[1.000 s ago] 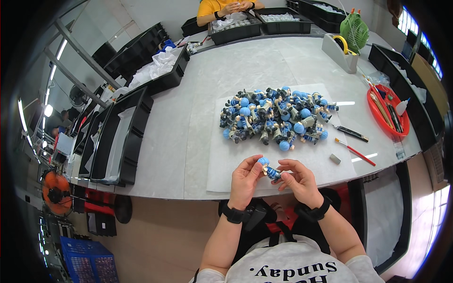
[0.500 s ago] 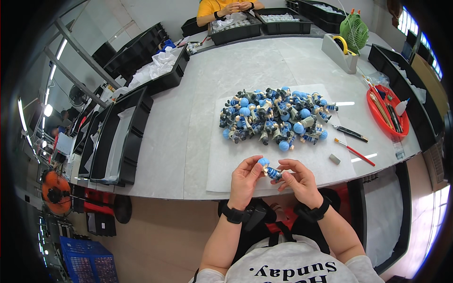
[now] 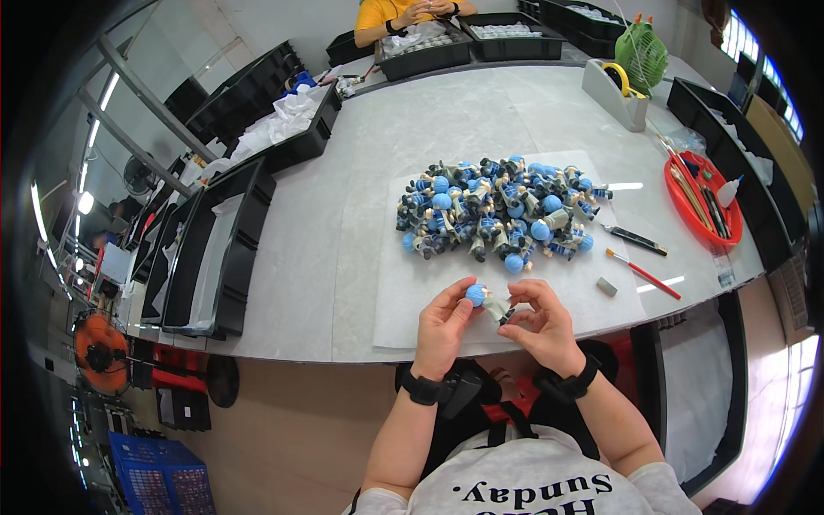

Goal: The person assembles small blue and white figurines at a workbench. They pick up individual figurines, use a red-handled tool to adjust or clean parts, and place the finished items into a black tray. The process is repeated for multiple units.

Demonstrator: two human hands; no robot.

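Between my two hands, over the near edge of a white sheet (image 3: pixel 403 313), is a small figurine (image 3: pixel 493 304) with a blue cap, a greyish body and dark feet. My left hand (image 3: pixel 445 326) pinches it at the blue head. Thumb and fingertips of my right hand (image 3: pixel 546 328) grip its dark feet end. Just beyond my hands lies a heap of similar figurines (image 3: pixel 502 206), blue-headed with dark and grey clothing, tangled together on the sheet.
Right of the heap lie a craft knife (image 3: pixel 635 239), a red-handled brush (image 3: pixel 644 274) and a grey block (image 3: pixel 607 287). A red tray (image 3: pixel 680 209) holds brushes and a bottle. Black crates (image 3: pixel 249 249) stand left. Across the table a person in yellow (image 3: pixel 378 19) sits behind trays.
The figurine has turned in my fingers: its blue striped side showed before, and now a greyish side faces up. My hands stay in nearly the same place.
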